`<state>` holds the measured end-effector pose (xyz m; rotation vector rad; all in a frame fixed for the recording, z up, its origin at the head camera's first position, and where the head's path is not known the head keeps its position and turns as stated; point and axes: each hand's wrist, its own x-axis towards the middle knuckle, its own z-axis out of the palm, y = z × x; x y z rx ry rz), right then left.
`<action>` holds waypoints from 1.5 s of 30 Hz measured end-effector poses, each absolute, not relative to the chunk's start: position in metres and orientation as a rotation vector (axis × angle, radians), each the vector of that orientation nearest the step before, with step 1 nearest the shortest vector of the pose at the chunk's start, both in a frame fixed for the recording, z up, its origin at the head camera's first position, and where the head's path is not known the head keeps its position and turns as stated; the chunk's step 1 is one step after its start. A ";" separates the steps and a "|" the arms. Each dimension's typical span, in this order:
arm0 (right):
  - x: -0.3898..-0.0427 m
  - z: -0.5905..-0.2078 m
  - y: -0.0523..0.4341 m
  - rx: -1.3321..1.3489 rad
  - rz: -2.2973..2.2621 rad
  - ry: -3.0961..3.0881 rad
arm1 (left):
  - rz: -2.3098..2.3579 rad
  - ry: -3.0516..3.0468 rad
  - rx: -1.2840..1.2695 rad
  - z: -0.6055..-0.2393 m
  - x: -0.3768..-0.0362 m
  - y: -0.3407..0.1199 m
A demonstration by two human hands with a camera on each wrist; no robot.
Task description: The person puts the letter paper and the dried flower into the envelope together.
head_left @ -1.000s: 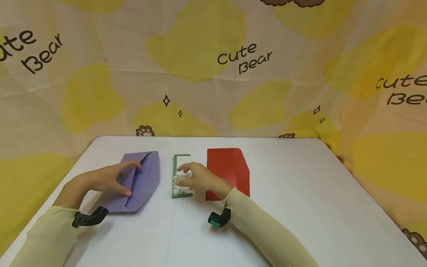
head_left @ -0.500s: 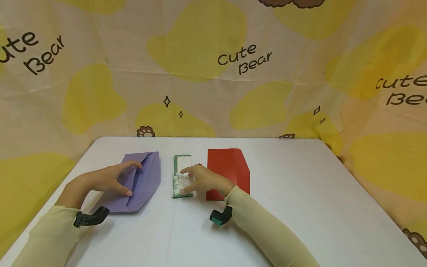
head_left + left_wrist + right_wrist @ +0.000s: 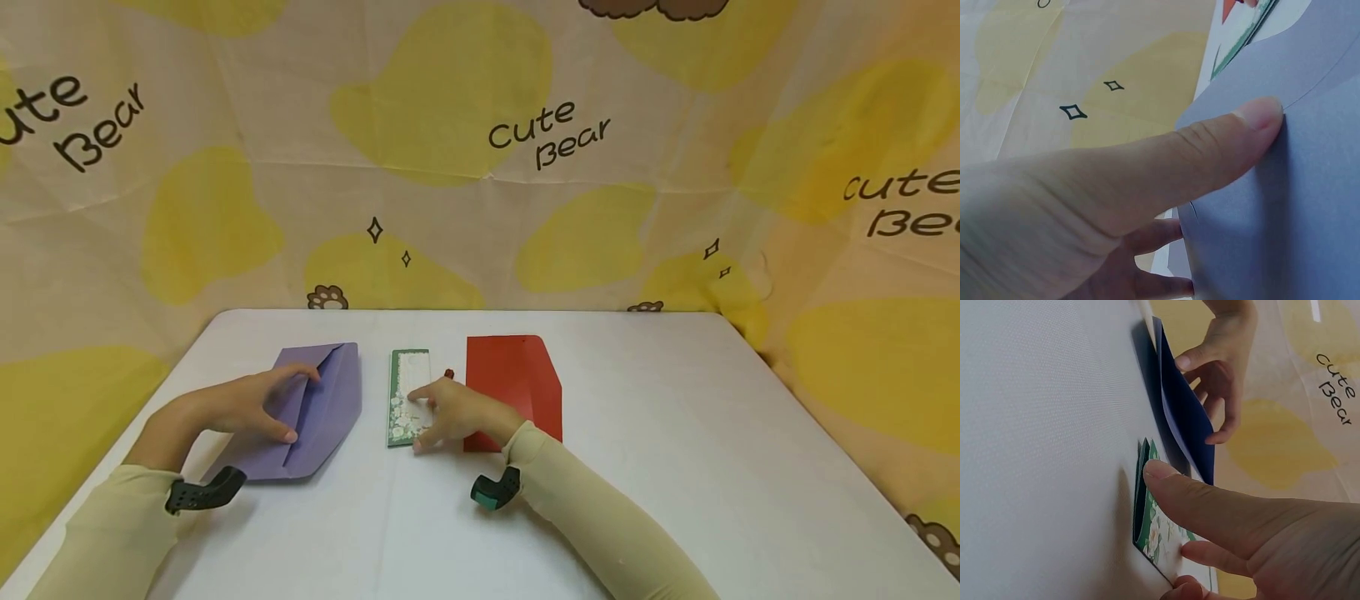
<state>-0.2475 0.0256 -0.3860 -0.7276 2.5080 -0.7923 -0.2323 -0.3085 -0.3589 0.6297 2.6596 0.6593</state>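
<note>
In the head view my left hand [image 3: 236, 404] grips the pocket of a purple envelope [image 3: 333, 417] at the table's left side, thumb and index finger set apart along it. The right wrist view shows the envelope's [image 3: 1185, 412] mouth bowed apart. My right hand [image 3: 461, 410] is over a folded green-and-white flowered card [image 3: 405, 367] lying in the middle. Its index finger reaches over the card's face and its thumb is at the near corner. The right wrist view has the thumb against the card's [image 3: 1159, 534] edge; whether it presses is unclear.
A red envelope [image 3: 510, 367] lies right of the card, partly under my right forearm and hand. A small dark red thing [image 3: 449, 373] shows just beyond my right hand. The white table [image 3: 645, 400] backs onto a yellow patterned cloth [image 3: 450, 150].
My right hand's thumb has moved toward me, to the card's near corner, spreading away from the index finger. My left hand and the purple envelope stay in place.
</note>
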 end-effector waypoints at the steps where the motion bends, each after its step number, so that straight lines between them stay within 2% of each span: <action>1: -0.247 -0.386 0.025 -0.723 -0.790 2.512 | 0.657 2.660 0.628 -0.359 -0.232 -0.309; 27: -0.241 -0.386 0.022 -0.659 -0.721 2.602 | 0.617 2.658 0.597 -0.359 -0.231 -0.309; 45: -0.246 -0.390 0.024 -0.755 -0.766 2.544 | 0.609 2.659 0.611 -0.361 -0.232 -0.310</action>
